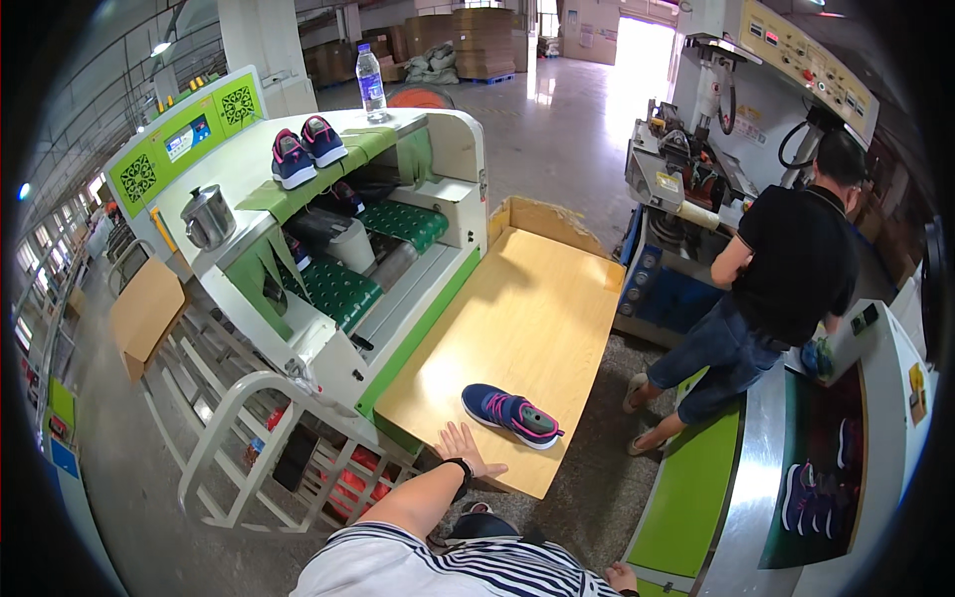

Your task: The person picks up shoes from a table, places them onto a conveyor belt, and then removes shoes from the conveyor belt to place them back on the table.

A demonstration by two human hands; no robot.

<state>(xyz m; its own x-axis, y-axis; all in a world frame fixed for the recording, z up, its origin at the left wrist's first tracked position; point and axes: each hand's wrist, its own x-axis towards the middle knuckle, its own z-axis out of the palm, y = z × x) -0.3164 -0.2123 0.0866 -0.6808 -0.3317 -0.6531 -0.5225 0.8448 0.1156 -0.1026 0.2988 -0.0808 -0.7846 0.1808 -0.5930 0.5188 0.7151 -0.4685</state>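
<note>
My left hand (pixel 465 451) lies palm down with fingers spread on the near left corner of a light wooden tabletop (pixel 527 308); a dark band is on its wrist. Just beyond my fingertips rests a navy sneaker (pixel 510 413) with pink trim and a white sole, upright and apart from the hand. My right hand (pixel 622 577) shows only in small part at the lower edge, beside a green machine panel (pixel 676 507). How its fingers are set is too small to make out.
Left of the tabletop stands a white-green conveyor machine (pixel 463 149) carrying two sneakers (pixel 308 149), a water bottle (pixel 371 85) and a metal pot (pixel 208 217). A person (pixel 786 259) in black works at another machine at right. Several sneakers (pixel 808 497) lie on the right-hand conveyor.
</note>
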